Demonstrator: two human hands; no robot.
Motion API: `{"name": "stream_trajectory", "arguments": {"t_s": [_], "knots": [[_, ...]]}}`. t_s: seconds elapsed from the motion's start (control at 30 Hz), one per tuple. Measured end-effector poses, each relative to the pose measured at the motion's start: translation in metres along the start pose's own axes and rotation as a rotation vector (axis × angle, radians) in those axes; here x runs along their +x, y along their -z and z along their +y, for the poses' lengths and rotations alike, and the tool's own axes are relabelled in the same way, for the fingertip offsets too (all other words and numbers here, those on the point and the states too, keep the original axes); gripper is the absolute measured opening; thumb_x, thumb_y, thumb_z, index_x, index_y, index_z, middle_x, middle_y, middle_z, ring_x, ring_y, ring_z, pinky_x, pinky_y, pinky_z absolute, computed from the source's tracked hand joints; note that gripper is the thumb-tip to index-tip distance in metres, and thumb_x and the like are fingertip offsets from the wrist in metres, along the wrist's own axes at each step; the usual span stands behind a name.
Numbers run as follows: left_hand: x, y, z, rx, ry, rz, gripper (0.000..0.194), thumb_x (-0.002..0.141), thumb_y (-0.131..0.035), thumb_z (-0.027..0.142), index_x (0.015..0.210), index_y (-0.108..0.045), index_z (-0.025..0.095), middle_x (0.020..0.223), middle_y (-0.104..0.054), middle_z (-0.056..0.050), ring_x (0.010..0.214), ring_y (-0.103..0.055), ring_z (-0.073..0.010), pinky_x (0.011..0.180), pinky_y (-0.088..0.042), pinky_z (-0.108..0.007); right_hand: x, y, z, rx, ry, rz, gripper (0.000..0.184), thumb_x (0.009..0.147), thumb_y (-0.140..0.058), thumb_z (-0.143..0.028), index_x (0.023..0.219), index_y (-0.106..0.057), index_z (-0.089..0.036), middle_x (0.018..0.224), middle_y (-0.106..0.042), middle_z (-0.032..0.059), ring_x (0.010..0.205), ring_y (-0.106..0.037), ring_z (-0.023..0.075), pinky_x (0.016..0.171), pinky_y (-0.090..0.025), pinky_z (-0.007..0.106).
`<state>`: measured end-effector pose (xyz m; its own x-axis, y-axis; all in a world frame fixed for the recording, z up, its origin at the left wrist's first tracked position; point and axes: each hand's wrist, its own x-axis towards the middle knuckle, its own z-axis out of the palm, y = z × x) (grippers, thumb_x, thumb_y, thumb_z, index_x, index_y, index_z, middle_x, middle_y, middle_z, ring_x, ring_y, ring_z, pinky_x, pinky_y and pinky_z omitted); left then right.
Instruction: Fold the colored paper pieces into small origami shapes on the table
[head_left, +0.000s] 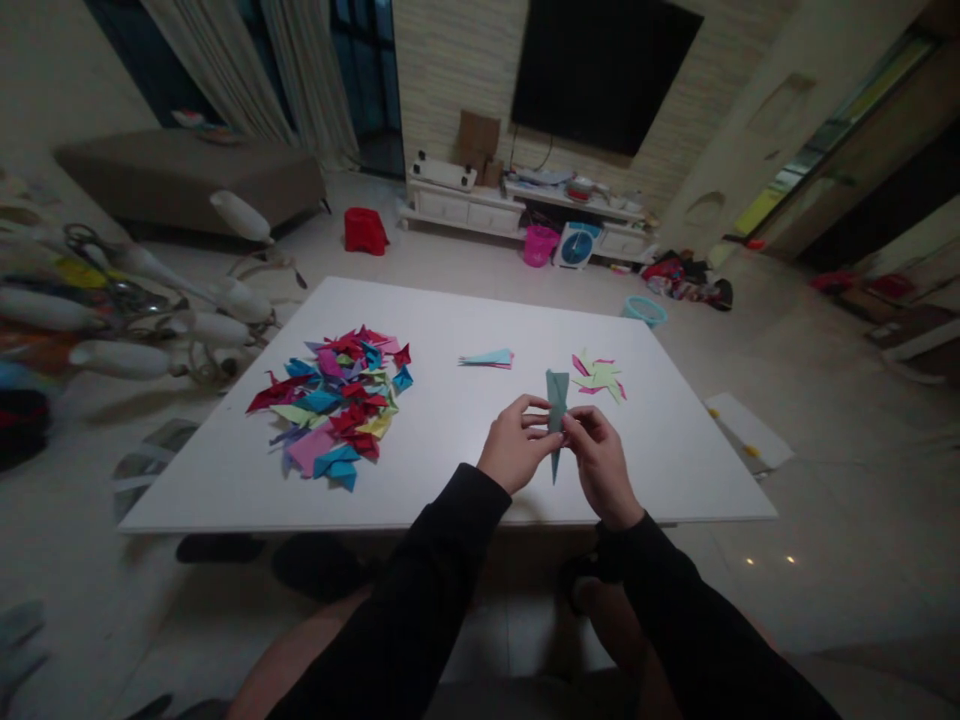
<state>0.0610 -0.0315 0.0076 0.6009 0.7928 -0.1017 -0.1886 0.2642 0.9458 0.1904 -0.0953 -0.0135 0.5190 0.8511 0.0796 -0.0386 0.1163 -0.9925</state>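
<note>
A narrow folded piece of grey-green origami paper [556, 388] is held upright above the table's front half, its thin point toward me. My left hand [516, 445] pinches it from the left between thumb and fingers. From the right, my right hand [598, 458] grips its edge with thumb and fingertips. Just beyond lies a small stack of folded light-blue and pink paper strips [487, 358]. To the right of my hands rests a pinwheel-like star of green and pink folded paper [600, 376].
A heap of colourful folded paper pieces [341, 400] covers the left part of the white table [442, 480]. Beyond the table stand a red stool [365, 232], a pink bin [538, 246] and a low white cabinet [465, 208]. A lamp with several white shades [120, 358] is at left.
</note>
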Motion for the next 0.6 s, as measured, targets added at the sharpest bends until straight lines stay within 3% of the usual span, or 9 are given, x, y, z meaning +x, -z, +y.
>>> {"name": "stream_trajectory", "arguments": {"t_s": [0.13,0.37,0.6], "knots": [[-0.005,-0.001,0.006,-0.146,0.050,0.000,0.040,0.072,-0.075,0.001,0.105,-0.055,0.013,0.095,-0.075,-0.013,0.076,-0.074,-0.0175,0.081,-0.060,-0.037,-0.003,0.000,0.000,0.007,0.010,-0.013,0.021,0.079,-0.080,-0.037,0.090,-0.068,-0.024,0.086,-0.067,0.0001,0.077,-0.061,0.0146,0.068,-0.045,0.027],[-0.010,0.004,0.011,-0.204,0.061,-0.016,0.057,0.061,-0.090,0.011,0.105,-0.055,0.014,0.094,-0.076,-0.012,0.079,-0.074,-0.0206,0.084,-0.060,-0.040,-0.004,-0.004,-0.004,0.015,0.031,0.001,0.019,0.079,-0.080,-0.037,0.084,-0.069,-0.022,0.083,-0.065,-0.0002,0.074,-0.058,0.0134,0.064,-0.042,0.026],[-0.010,0.009,0.013,-0.213,0.086,0.003,0.055,0.062,-0.089,0.010,0.105,-0.054,0.014,0.093,-0.075,-0.011,0.074,-0.073,-0.0172,0.081,-0.060,-0.037,-0.001,-0.003,-0.001,-0.039,0.043,0.034,0.018,0.080,-0.078,-0.038,0.078,-0.069,-0.022,0.075,-0.061,-0.0018,0.068,-0.053,0.0123,0.062,-0.042,0.026]]}}
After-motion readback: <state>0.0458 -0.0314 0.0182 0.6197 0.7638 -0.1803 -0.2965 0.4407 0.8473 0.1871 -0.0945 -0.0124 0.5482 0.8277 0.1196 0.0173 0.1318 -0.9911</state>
